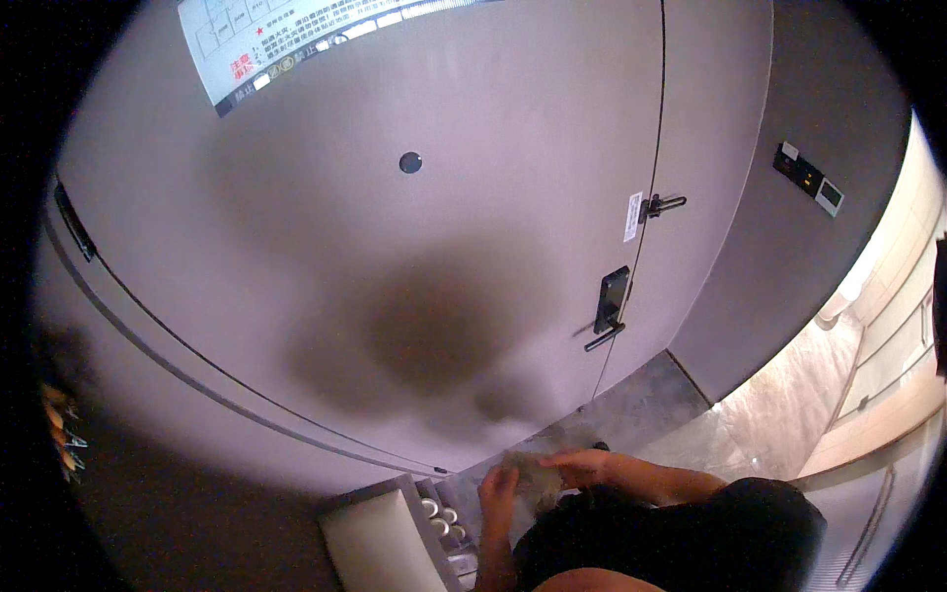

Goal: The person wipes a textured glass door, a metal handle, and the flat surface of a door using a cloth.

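Low in the head view, both of my hands are at a pale, crumpled, translucent item (536,479) that looks like a thin plastic bag. My left hand (499,485) grips its left side, fingers pointing up. From the right, my right hand (581,468) reaches across and pinches its upper right edge. Blur and low light hide its exact shape and whatever may be inside. Just beyond my hands is the foot of a shut pinkish-grey door (473,222), on which soft shadows fall.
The door has a peephole (410,163), a lever-handle lock (610,307), a latch (658,207) and a printed notice (296,44). Left of me stands a cabinet (381,536) beside several white-topped cylinders (439,527). A switch panel (806,177) is on the right wall.
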Demonstrator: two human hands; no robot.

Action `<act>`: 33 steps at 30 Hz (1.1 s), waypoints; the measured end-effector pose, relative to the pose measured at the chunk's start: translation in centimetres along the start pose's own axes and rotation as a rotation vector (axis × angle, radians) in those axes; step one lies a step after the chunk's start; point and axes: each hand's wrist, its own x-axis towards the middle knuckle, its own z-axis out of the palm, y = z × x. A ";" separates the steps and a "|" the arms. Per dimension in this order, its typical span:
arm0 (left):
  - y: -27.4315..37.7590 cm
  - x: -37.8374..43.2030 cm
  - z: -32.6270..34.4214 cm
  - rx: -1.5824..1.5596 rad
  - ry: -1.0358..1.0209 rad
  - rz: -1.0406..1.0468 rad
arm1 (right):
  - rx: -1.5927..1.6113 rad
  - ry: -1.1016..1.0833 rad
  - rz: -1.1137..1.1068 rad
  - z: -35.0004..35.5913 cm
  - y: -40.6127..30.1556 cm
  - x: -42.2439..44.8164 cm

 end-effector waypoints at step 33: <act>1.9 -2.1 -0.8 -0.003 0.279 0.145 | -0.265 0.197 -0.114 1.0 2.1 1.6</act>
